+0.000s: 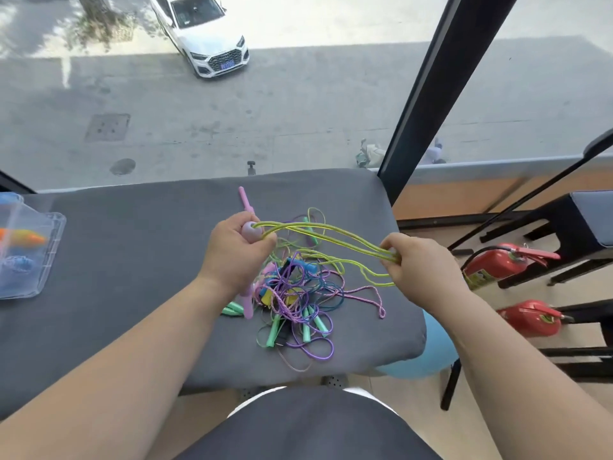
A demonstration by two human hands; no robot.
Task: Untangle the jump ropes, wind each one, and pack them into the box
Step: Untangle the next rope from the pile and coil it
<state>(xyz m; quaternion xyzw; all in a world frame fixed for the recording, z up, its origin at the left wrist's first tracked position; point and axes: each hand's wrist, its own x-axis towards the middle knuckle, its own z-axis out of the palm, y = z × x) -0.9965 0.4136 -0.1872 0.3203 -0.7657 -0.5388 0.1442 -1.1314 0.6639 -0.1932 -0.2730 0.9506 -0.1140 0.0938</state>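
Yellow rope [331,232]: judged light, limp, slick; looped between left hand [237,257], gripping its pink handle [249,230], and right hand [418,263], pinching the loop ends above the counter [132,260]. Tangle [298,300] lies below, probably best taken by its rigid handles.

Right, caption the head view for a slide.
Left hand grips a pink handle, right hand pinches yellow-green rope loops above the tangled ropes on the grey table.
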